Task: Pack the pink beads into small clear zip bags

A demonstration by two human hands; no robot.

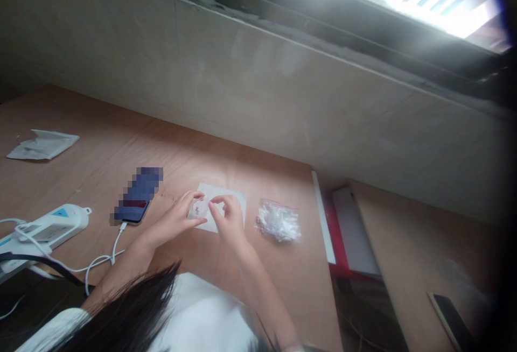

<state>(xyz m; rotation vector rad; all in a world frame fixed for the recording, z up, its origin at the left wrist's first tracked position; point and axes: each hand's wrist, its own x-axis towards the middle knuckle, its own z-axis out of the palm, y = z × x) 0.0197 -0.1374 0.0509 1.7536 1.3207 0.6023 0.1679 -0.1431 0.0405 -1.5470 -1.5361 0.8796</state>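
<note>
My left hand [184, 215] curves its thumb and fingers around the edges of a small clear, roundish piece [197, 210] with tiny reddish bits on it. Its exact kind is too small to tell. From the other side my right hand [229, 216] comes in with thumb and index finger pinched at the piece's right edge. What lies between those fingertips cannot be made out. Beneath both hands is a white square sheet [238, 197] on the wooden table [194, 147]. Right of it lies a clear zip bag [278, 222] stuffed with small shiny packets.
A phone [139, 196] on a white charging cable [117, 241] lies to the left. Beyond it are a white power strip [60, 228] and a crumpled white paper packet [44, 145]. Another phone [452, 319] rests on a second table at right.
</note>
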